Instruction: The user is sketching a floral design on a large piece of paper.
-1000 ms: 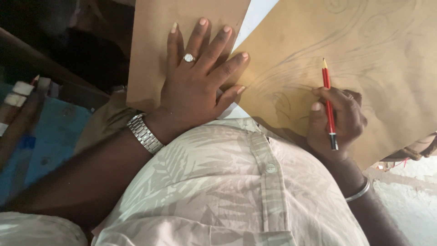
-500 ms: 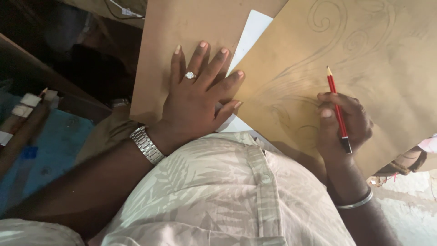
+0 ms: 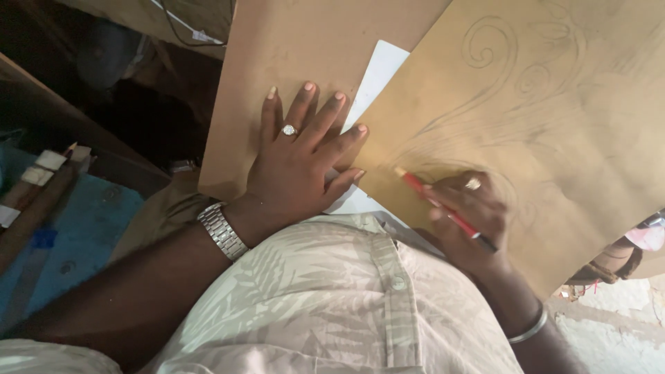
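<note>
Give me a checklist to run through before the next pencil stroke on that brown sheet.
1. Left hand flat, pinning the brown board and white paper: ok.
2. Right hand has a closed grip on the red pencil: ok.
3. Pencil tip on the brown sheet: cannot tell, the hand hides it.
4. Drawn swirl lines visible to follow: ok, though faint.
5. Sheet lying flat where the hand works: ok.

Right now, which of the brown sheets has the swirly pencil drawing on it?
The right-hand brown sheet, under the right hand holding the red pencil. The brown sheet under the left hand is blank.
</note>
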